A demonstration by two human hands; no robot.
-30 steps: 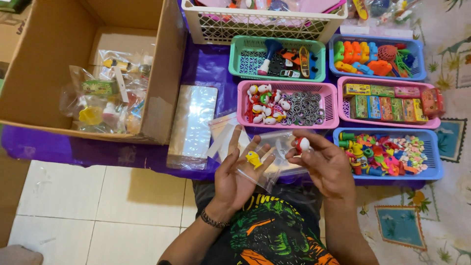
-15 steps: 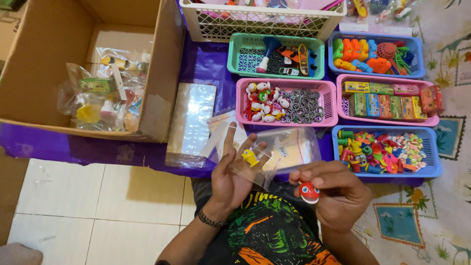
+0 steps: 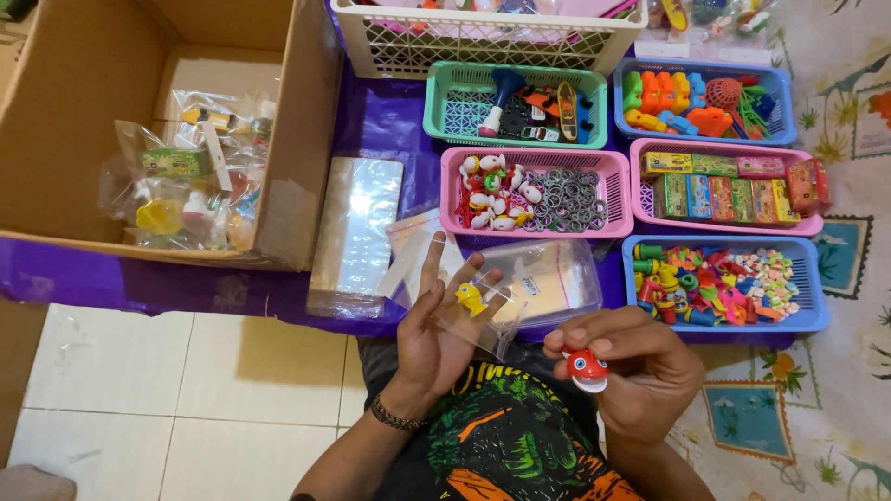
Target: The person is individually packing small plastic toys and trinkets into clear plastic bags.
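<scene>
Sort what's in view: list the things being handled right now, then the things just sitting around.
In hand:
left hand holding clear bag with yellow toy
right hand gripping red-and-white toy

Lying about:
cardboard box
pink basket
blue basket
stack of bags

Cardboard box [image 3: 74,111] (bagged toys inside), pink basket [image 3: 538,190], blue basket [image 3: 724,288], white crate [image 3: 483,37].
</scene>
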